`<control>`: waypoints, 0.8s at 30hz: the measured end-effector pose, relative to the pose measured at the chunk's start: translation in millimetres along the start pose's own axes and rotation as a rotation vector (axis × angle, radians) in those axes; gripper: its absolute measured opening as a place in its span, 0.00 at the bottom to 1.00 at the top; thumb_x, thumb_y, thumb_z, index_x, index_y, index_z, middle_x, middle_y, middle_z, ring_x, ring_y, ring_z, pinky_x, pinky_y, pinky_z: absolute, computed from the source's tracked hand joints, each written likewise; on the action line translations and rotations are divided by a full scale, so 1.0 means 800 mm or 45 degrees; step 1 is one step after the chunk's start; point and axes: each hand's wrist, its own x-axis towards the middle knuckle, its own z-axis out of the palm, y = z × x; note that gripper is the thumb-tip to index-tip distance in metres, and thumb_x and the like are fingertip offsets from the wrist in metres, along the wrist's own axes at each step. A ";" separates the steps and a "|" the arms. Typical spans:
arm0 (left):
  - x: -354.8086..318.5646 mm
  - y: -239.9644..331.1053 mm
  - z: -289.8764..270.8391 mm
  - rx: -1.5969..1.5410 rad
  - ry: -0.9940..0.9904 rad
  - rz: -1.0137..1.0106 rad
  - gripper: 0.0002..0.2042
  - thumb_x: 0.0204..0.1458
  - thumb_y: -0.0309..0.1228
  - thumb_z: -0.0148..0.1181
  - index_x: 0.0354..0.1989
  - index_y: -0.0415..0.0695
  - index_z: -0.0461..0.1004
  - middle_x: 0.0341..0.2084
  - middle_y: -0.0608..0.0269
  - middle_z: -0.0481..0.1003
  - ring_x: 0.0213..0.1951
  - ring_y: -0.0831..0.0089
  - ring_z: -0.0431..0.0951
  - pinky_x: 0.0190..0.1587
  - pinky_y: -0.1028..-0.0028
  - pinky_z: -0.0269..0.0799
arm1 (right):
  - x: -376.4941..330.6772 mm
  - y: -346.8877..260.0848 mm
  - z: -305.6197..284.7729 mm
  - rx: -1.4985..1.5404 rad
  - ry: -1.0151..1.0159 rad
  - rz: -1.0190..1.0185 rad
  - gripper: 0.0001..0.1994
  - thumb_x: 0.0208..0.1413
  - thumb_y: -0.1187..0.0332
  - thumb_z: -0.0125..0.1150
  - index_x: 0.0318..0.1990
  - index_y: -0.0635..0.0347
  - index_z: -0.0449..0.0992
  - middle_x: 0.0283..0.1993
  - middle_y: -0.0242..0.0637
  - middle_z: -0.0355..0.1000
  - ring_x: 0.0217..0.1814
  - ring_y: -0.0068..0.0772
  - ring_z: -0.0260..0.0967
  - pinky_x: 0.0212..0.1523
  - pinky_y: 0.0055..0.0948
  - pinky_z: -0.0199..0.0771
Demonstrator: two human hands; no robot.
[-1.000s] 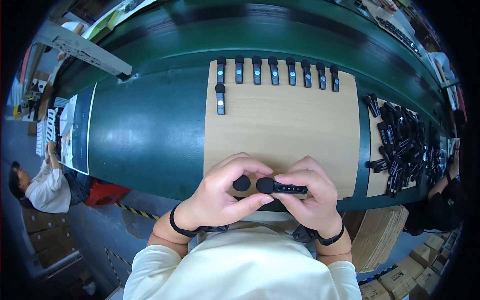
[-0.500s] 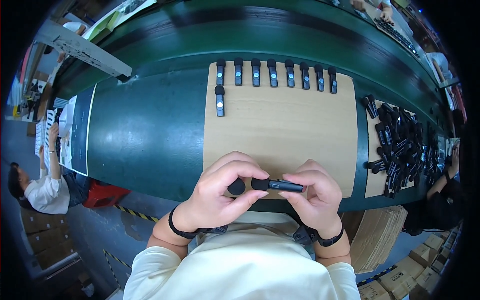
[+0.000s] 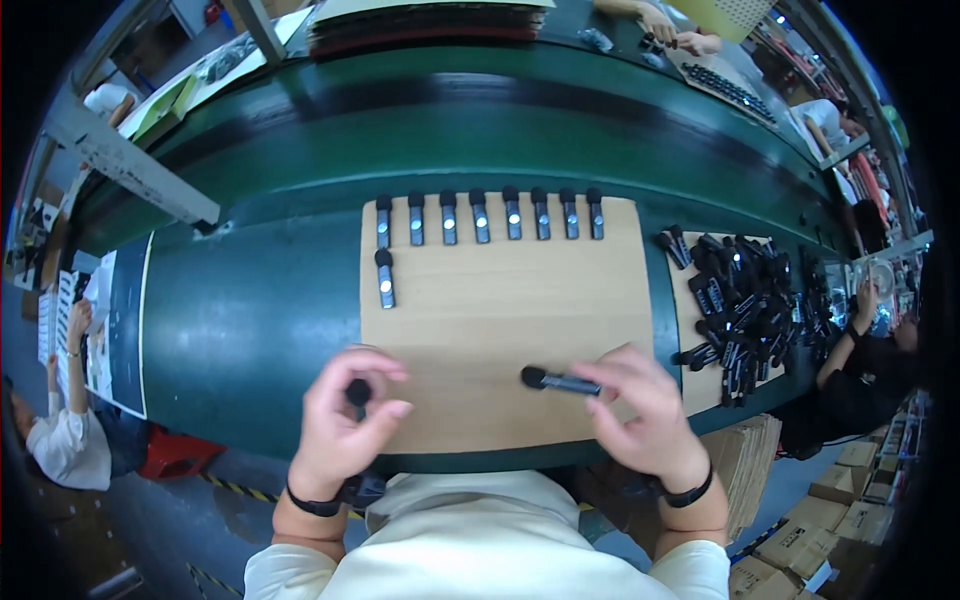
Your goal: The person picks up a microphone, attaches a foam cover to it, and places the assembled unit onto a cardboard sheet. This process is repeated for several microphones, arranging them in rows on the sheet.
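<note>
My right hand point(image 3: 640, 405) pinches the tail of a small black clip-on microphone point(image 3: 568, 383) between thumb and fingers. Its foam-covered head points left, above the cardboard sheet point(image 3: 500, 340). My left hand point(image 3: 350, 415) is at the sheet's lower left, thumb and forefinger parted, while a round black foam windscreen point(image 3: 357, 392) sits held in its curled fingers. Several matching microphones point(image 3: 481, 218) stand in a row along the sheet's far edge, foam heads away from me. One more microphone point(image 3: 386, 279) lies below the row's left end.
A heap of black microphones point(image 3: 740, 310) lies on a second cardboard piece to the right. A grey metal post point(image 3: 140, 165) rises at the left on the green table point(image 3: 250, 320). Co-workers point(image 3: 75, 430) sit at the sides and far across. Folded cardboard point(image 3: 755, 470) leans below right.
My hands have moved apart. The microphone has left my left fingertips and stays in my right hand, while the foam windscreen stays in my left. The view has shifted, showing more of the far side.
</note>
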 end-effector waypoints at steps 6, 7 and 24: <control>0.015 -0.034 -0.042 -0.025 0.271 -0.104 0.13 0.51 0.18 0.59 0.45 0.38 0.69 0.38 0.63 0.73 0.30 0.84 0.65 0.35 0.84 0.63 | 0.039 0.070 -0.071 -0.634 0.007 0.096 0.17 0.44 0.80 0.63 0.45 0.62 0.77 0.32 0.40 0.70 0.33 0.38 0.68 0.33 0.30 0.69; 0.018 -0.037 -0.045 -0.027 0.311 -0.133 0.12 0.52 0.18 0.58 0.45 0.38 0.68 0.38 0.63 0.72 0.30 0.85 0.65 0.34 0.85 0.62 | 0.049 0.083 -0.076 -0.643 0.009 0.099 0.17 0.44 0.80 0.63 0.45 0.62 0.77 0.32 0.40 0.70 0.33 0.38 0.68 0.33 0.30 0.69; 0.050 -0.074 -0.054 -0.113 0.451 -0.138 0.12 0.54 0.20 0.55 0.46 0.40 0.66 0.39 0.64 0.72 0.30 0.84 0.64 0.31 0.85 0.62 | 0.073 0.164 -0.063 -0.918 -0.055 0.040 0.16 0.44 0.75 0.67 0.43 0.60 0.77 0.37 0.38 0.72 0.39 0.44 0.71 0.39 0.36 0.74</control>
